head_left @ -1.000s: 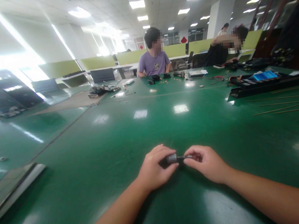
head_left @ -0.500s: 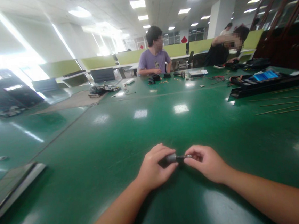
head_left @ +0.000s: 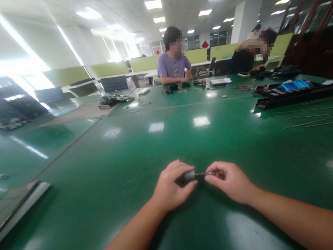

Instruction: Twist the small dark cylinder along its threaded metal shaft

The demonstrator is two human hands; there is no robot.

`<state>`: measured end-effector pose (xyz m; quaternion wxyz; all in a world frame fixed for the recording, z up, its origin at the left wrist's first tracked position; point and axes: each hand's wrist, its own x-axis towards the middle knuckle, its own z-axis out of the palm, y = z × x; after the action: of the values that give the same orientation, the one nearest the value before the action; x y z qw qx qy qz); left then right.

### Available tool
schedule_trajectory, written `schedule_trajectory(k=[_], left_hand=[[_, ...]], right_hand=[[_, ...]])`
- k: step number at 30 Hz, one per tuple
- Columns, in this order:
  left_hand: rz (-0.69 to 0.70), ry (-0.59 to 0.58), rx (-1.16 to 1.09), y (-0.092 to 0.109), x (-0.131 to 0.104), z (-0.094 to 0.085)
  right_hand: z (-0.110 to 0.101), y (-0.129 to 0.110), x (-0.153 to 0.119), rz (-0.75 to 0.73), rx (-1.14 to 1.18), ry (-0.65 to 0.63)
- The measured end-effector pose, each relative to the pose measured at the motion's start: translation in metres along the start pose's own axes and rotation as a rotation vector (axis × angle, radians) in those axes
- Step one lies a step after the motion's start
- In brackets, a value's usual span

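Between my hands, just above or on the green table [head_left: 122, 156], lies a small grey cylinder [head_left: 190, 175] with a thin dark shaft [head_left: 200, 174] coming out of its right end. My left hand [head_left: 173, 186] is closed around the cylinder, thumb below and fingers above; its left part is hidden in the palm. With thumb and fingertips my right hand [head_left: 228, 182] pinches the far right end of the shaft. The exact kind of the part is too small to make out.
A flat grey panel [head_left: 16, 210] lies at the left. Thin rods [head_left: 317, 116] and a black tray with blue pieces [head_left: 294, 86] are at the right. Across the table sit a person in a purple shirt [head_left: 174, 68] and another person in black [head_left: 240, 58], near scattered black parts [head_left: 172, 88].
My hands and the cylinder stay almost where they were. Across the table, the person in purple has shifted slightly to the right, bringing the forearms lower.
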<state>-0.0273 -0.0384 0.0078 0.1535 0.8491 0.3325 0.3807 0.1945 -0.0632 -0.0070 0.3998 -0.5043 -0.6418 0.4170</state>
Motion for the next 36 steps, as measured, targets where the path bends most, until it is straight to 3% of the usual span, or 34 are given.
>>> schedule_trajectory(k=[36], left_hand=[[-0.002,0.012,0.003,0.0021,0.0014,0.0000]], right_hand=[[-0.0044,0.0028,0.0003,-0.011,0.055,-0.026]])
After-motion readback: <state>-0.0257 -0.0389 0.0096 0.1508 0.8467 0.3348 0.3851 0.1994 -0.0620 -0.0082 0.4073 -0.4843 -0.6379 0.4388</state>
